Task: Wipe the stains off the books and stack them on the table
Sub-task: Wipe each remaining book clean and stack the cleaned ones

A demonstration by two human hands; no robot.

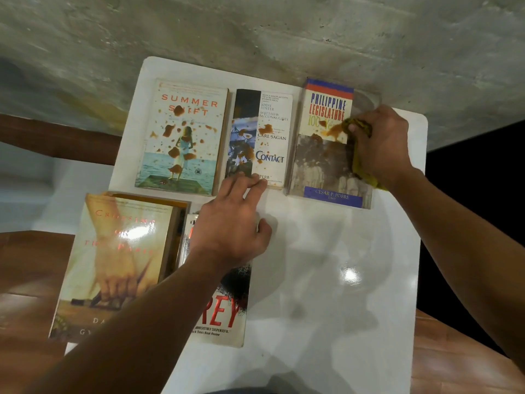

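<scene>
I'm seeing my right hand (380,143) gripping a yellow cloth (358,163), pressing it on the stained Philippine Legislature book (326,155) at the table's (326,280) far right; left hand (233,223) lying flat w/ fingers relaxed, tips touching the Contact book (267,137); Summer Shift book (181,137) sitting far left, stained too.
</scene>
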